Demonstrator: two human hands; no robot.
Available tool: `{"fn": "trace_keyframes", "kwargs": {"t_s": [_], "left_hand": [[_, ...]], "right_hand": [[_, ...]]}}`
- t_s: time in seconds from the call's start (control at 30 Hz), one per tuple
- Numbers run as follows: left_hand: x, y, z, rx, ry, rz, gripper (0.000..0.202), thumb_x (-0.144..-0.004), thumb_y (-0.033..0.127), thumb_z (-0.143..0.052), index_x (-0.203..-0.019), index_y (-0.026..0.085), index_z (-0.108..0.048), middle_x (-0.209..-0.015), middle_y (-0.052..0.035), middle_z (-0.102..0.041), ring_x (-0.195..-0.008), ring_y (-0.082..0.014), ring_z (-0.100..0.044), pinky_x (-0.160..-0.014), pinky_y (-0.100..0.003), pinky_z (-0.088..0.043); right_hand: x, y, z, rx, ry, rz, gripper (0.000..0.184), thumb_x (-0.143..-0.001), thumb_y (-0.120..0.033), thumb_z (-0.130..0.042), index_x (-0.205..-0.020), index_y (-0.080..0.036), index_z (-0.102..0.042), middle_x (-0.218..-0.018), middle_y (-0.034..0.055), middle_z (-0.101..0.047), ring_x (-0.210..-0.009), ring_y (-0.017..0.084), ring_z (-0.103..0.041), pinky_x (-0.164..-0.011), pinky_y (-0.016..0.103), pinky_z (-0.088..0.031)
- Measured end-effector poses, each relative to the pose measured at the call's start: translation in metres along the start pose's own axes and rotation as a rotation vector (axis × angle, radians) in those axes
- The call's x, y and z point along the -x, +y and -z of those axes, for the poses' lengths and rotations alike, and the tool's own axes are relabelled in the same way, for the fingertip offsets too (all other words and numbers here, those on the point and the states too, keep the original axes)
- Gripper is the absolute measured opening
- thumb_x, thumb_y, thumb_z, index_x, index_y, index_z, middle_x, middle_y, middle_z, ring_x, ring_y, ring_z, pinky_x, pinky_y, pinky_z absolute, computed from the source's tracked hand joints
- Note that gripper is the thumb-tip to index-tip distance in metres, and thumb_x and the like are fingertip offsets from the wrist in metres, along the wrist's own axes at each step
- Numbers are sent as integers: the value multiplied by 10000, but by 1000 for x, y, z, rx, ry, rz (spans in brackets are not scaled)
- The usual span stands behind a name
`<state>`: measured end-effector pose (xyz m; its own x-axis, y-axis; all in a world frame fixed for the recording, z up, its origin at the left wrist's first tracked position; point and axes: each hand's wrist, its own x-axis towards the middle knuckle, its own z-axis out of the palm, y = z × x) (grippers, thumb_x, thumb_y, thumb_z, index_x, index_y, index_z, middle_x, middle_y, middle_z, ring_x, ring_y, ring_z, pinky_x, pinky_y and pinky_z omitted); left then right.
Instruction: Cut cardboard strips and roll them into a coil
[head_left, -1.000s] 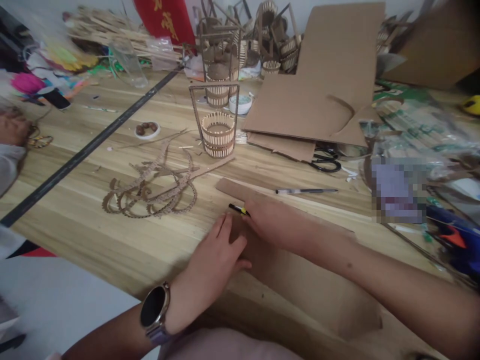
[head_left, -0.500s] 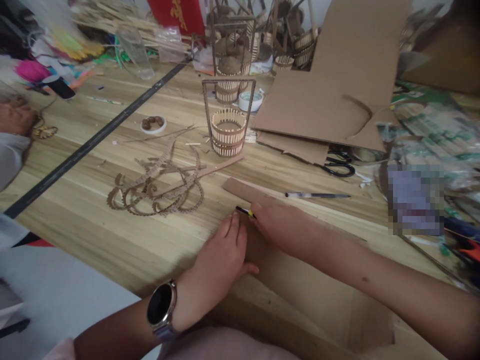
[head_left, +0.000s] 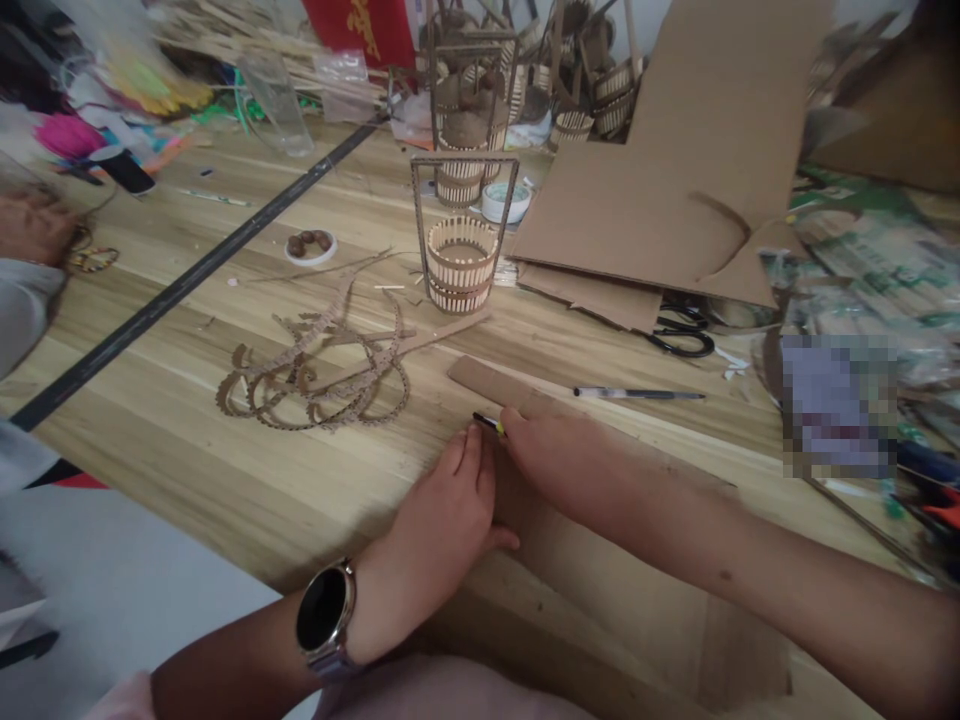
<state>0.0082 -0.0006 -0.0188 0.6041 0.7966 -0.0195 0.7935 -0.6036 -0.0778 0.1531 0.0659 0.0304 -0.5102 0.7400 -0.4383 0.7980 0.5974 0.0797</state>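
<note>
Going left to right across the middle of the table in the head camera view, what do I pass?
Another person's hand → small dish of nuts → slatted basket → black scissors.

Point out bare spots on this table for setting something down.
Bare wood lies between the black strip and the cardboard curls, and from the curls to the left hand. Crowded: baskets along the far edge; cardboard sheets, scissors and pen to the right.

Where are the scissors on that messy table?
In the head view, the black scissors lie right of centre, tucked at the edge of the cardboard sheets, just beyond the loose pen.
</note>
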Motion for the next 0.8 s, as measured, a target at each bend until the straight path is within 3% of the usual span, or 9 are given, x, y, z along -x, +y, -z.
{"fn": "trace_keyframes", "kwargs": {"t_s": [0.3, 0.5, 0.8], "left_hand": [[0, 2, -2, -15, -13, 28, 941, -768, 678, -668, -1300, -92, -567, -1373, -318, -551, -1324, -370, -524, -1094, -413, -423], [0, 1, 1, -33, -20, 12, 885, -786, 692, -640, -1276, -44, -605, -1346, -295, -589, -1309, -365, -543, -1064, -423, -442], [-1, 2, 3, -43, -68, 7, 923, -788, 683, -641, -1308, -75, -570, -1382, -316, -542, -1331, -367, -521, -1099, -413, -422]], "right_hand": [[1, 2, 2, 38, 9, 39, 207, -893, -70, -513, -1056, -118, -632, -810, 129, -756, -728, 261, -751, -477, 275, -414], [-1, 4, -9, 37, 46, 26, 166, -964, -179, -488, -1040, -132, -627, -754, 117, -743, -694, 237, -746, -450, 266, -347], [0, -3, 13, 3, -56, 24, 273, -875, -19, -512, -1099, -97, -647, -866, 150, -754, -780, 278, -758, -540, 283, -491]]}}
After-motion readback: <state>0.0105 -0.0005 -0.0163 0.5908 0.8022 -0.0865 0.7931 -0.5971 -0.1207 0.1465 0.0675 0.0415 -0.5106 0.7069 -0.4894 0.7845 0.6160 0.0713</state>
